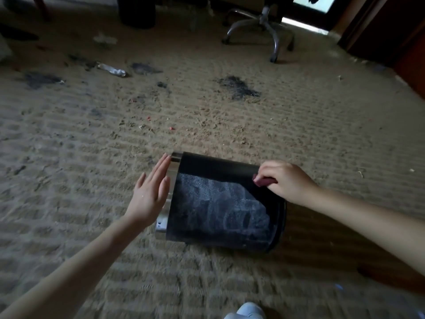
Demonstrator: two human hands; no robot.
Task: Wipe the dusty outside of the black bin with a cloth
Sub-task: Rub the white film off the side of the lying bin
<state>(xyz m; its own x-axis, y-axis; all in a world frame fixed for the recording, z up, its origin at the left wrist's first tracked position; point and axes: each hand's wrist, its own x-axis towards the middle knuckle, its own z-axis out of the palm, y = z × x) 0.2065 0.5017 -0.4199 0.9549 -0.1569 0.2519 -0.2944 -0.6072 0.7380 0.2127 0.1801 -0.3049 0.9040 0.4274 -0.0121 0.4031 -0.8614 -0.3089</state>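
Pale blue-white object (247, 311) at the near edge of the view, possibly a shoe; too blurred to tell. Beyond it, two bare forearms reach forward.

The black bin (220, 210) lies on its side on the carpeted floor (92, 139), in the near part of it, well apart from the wooden furniture at the floor's far right edge. Its metal rim band (171, 196) points left and its base right.

The left hand (150, 194) is flat, fingers straight and together, pressed against the rim band. The right hand (285, 180) pinches a dark red cloth (264, 181) in curled fingers, touching the wall near the base end.

The upward-facing wall carries a grey dust film; the strip along its far side is clean black.

Judged handling: light, stiff and thin-walled. Being round and smooth, it is likely to roll or skid under a stroke, so brace it at the rim band or base, not mid-wall. The cloth is soft and folds to the curve.

Farther off: dark stains (239, 86), a crumpled wrapper (112, 70), and a chair base (259, 26).
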